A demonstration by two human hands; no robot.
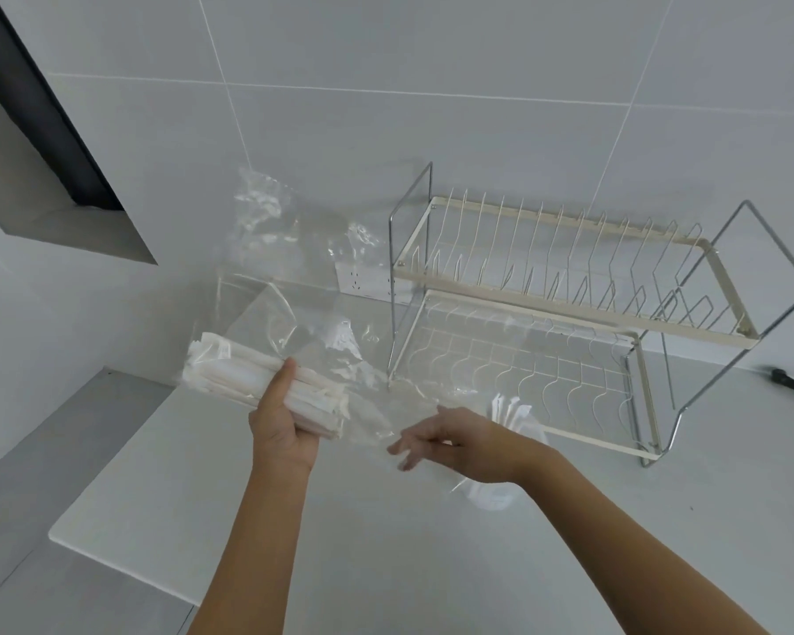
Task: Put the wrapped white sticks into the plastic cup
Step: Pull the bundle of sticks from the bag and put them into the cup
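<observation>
Here the left hand (281, 417) grips a bundle of wrapped white sticks (267, 382) above the counter's (248, 520) left edge, a clear plastic bag (303, 286) trailing off it. The right hand (450, 444) hangs slack, fingers blurred, over the plastic cup (514, 433), which already holds some sticks. Next, probably: carry the bundle rightward and stand it in the cup.

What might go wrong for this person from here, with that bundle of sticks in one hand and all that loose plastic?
The left hand holds the bundle of wrapped white sticks from below with the thumb on top, so some sticks might slide out of the ends. The clear plastic bag hangs loose around the bundle and may snag. The plastic cup sits partly hidden under the right hand and forearm, so a careless move could tip it.
</observation>
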